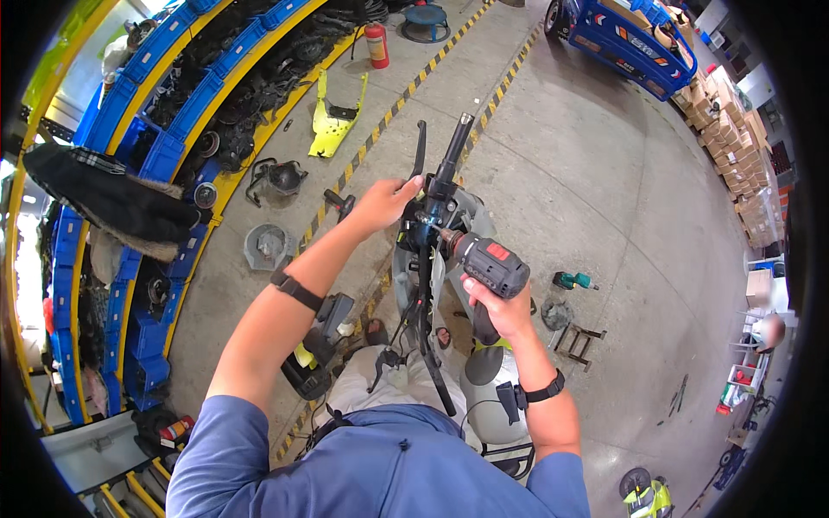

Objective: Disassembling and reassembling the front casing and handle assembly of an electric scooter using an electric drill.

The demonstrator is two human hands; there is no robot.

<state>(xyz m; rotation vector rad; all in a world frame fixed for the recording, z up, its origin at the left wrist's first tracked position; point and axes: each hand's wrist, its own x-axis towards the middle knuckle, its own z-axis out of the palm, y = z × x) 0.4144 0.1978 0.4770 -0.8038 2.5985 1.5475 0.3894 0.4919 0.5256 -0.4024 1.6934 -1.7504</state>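
A black handlebar (450, 161) with bare metal at its far end runs lengthwise in front of me, on a partly stripped scooter with grey body panels (406, 274). My left hand (390, 204) is closed at the handlebar's middle, thumb by the base of the black brake lever (420, 148); its other fingers are mostly hidden. My right hand (505, 308) is wrapped round the grip of a black cordless drill (492, 264) with a red patch. The drill's tip points left, at the handlebar's centre clamp (427, 221); whether it touches a screw is too small to tell.
Shelving with blue bins (164, 155) lines the left. On the floor lie a yellow-green panel (335, 119), a black headlight-like part (283, 178), a grey bucket-like part (268, 247), a green power tool (573, 281) and a small metal stand (577, 345). A blue cargo vehicle (626, 43) stands far right.
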